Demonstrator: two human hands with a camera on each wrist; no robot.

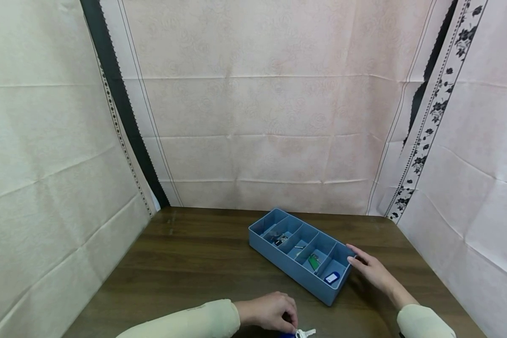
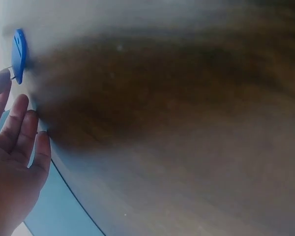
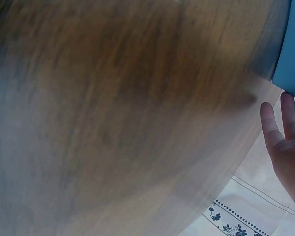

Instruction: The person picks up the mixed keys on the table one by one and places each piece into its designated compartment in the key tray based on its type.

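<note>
Low at the front edge of the head view, my left hand [image 1: 274, 312] pinches a key ring with a blue key tag [image 2: 19, 56] and silver keys [image 1: 306, 333]. The keys are partly cut off by the frame. A blue compartment tray [image 1: 288, 267] lies slantwise on the table. My right hand [image 1: 373, 272] holds its far right corner, with thumb and index finger at the rim. Inside the tray are a blue tag with a white label [image 1: 332, 278] in the nearest compartment, a green tag [image 1: 314, 261] in the one beside it, and small keys [image 1: 280, 239] farther left.
The brown wooden table [image 1: 186, 263] runs back to a pale cloth curtain [image 1: 279, 141]. More cloth hangs along the left [image 1: 46, 188] and right [image 1: 469, 188] sides. The tray stands toward the back right of the table.
</note>
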